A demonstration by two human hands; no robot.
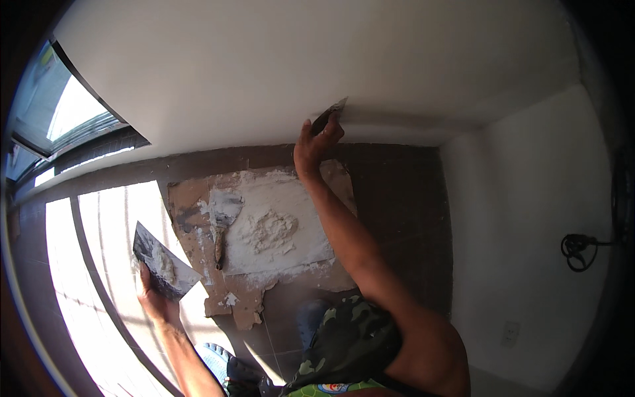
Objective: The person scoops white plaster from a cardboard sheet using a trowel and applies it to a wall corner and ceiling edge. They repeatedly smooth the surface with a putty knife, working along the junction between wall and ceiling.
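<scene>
My right hand reaches up to the white wall, closed round a putty knife whose blade is against or very near the surface. Low on the left, my left hand grips a wide metal plastering blade with a lump of white plaster on it. Between my arms, a pile of white plaster lies on a pale board over torn cardboard. A scraper with a worn handle rests at the board's left side, touched by neither hand.
An open window is at the upper left, and sunlight falls on the dark tiled floor. A side wall at the right carries a socket and a hanging coil of black cable. My shoes stand near the cardboard.
</scene>
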